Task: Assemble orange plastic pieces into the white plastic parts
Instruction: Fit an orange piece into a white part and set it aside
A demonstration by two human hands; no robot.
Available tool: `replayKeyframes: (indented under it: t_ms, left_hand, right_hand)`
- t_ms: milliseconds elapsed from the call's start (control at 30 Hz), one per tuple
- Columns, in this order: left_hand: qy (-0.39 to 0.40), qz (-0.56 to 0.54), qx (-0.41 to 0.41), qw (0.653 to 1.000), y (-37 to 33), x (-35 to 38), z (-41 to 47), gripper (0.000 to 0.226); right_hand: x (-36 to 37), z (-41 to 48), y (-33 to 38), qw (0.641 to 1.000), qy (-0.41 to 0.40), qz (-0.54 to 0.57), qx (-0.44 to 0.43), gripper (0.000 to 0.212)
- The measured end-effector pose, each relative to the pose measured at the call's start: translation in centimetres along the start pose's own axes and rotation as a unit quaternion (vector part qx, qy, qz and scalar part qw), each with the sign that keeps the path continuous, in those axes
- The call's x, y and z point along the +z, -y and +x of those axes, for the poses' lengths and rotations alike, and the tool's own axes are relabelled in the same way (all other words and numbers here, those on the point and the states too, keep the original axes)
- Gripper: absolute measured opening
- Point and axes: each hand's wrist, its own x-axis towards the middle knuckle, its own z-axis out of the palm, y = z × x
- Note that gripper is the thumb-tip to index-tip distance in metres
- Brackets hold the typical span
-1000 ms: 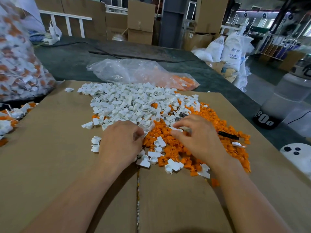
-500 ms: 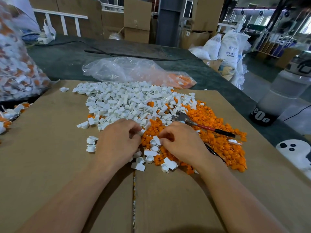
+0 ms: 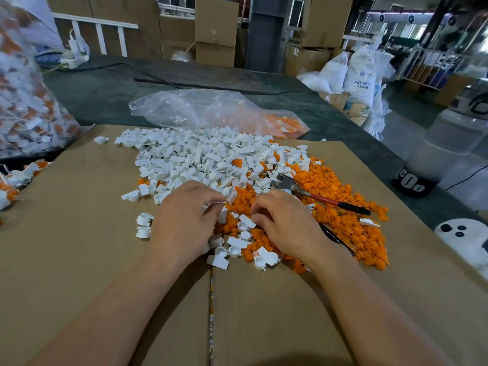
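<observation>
Your dark tabletop carries a wide cardboard sheet that fills the near half of the head view. At the far left edge stands a bulging clear sack packed with white and orange pieces.

On the middle of the cardboard lies the heap of white plastic parts. It runs into the heap of orange plastic pieces on its right, and the two mix where they meet. A few white parts lie loose on the near edge of the orange heap, between your wrists. Just beyond the cardboard a crumpled plastic bag lies on the tabletop, with orange pieces showing in its right end.

Your left hand and right hand sit close together, backs up, over the seam of the two heaps. The left fingers are curled and pinch a white part at their tips. The right fingers are curled inward toward the left hand. The hand itself hides what they hold, if anything, so you cannot tell from this view.

Red-handled pliers lie on the orange heap just beyond your right hand, with the metal head toward the white parts.
</observation>
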Motion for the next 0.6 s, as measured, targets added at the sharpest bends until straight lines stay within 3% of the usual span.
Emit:
replayKeyframes:
  t_ms: [200,433,600]
  left_hand:
    - [-0.022,-0.044,0.024,0.999,-0.2,-0.3,-0.2,0.014]
    - [-0.059,-0.148,-0.007,0.987,-0.9,-0.6,-0.5,0.008]
    - [-0.02,-0.226,-0.037,0.973,-1.6,-0.8,-1.0,0.027]
  right_hand:
    - [-0.2,-0.1,-0.1,0.999,0.032,-0.029,-0.017,0.025]
    - [-0.1,-0.1,-0.2,0.999,0.005,-0.018,-0.031,0.009]
    - [-0.3,0.0,0.0,0.996,-0.062,0.043,-0.043,0.004]
